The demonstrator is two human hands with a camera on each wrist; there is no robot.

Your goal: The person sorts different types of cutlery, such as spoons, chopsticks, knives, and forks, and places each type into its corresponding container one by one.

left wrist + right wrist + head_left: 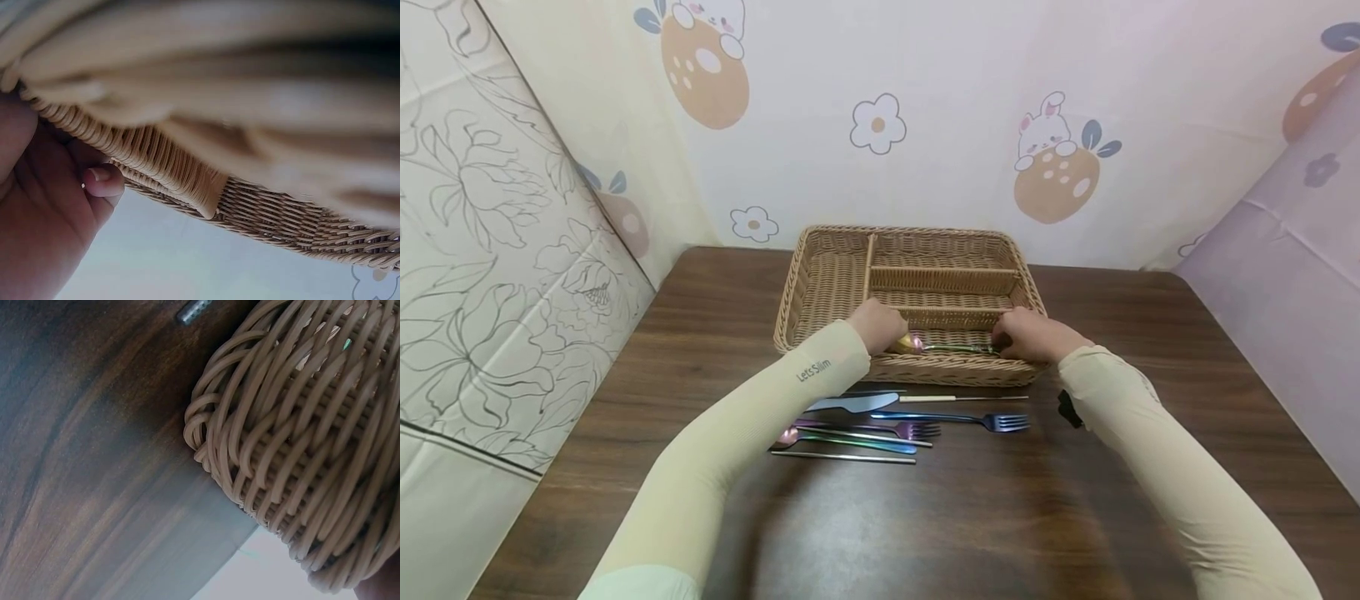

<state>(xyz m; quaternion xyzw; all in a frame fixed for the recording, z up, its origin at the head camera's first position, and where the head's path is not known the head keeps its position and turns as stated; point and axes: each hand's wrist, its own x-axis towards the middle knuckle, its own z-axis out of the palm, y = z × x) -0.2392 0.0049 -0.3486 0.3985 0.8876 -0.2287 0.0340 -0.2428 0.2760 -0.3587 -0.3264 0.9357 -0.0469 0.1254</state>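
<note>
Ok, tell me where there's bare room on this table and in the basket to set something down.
Bare patches: the dark table between the two sleeves, near the front edge; the strips left and right of the wicker basket; the basket's tall left compartment and two rear slots. Crowded: the front slot, where left hand and right hand meet at a spoon, and the cutlery row just before the basket.

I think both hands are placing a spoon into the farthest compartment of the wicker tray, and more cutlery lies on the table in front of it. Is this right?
Not quite. The head view shows the left hand and right hand with the spoon at the nearest compartment of the wicker tray, not the farthest. The rest holds: more cutlery lies on the table in front of it.
</note>
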